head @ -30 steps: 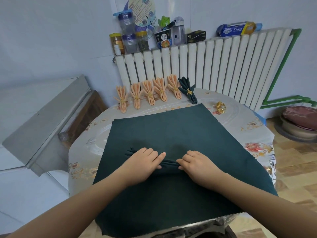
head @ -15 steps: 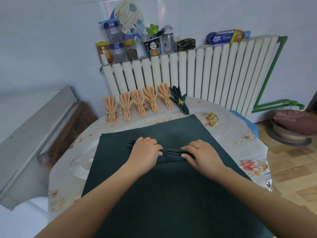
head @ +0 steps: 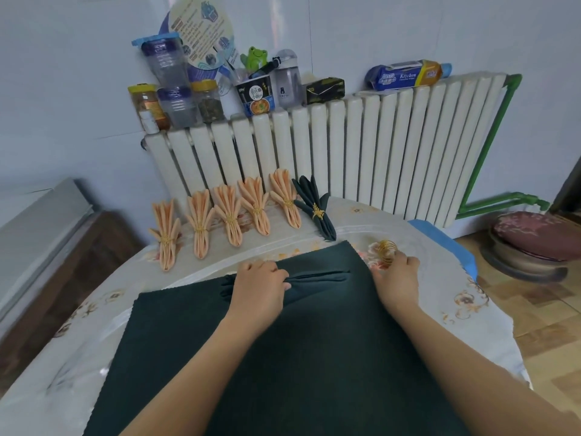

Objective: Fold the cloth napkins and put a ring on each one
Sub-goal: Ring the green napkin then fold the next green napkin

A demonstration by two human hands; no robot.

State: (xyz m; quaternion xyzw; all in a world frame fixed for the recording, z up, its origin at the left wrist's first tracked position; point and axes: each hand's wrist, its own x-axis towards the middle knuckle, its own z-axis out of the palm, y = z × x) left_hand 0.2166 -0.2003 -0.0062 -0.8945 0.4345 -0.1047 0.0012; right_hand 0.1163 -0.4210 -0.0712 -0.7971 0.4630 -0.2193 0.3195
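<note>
Two hands are busy: your left hand pinches the bunched folds in the middle of the dark green napkin lying flat on the table, and your right hand curls its fingers round the gold ring just past the napkin's far corner. Hold the folds tight (they could spring open) while you bring the ring over. Six finished napkins stand at the back by the radiator, well out of the way.

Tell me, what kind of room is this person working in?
Most likely a home kitchen or dining corner: a table under a floral tablecloth stands against a white radiator, whose top holds food jars, an instant-noodle cup and a pack marked "Kitchen".
</note>
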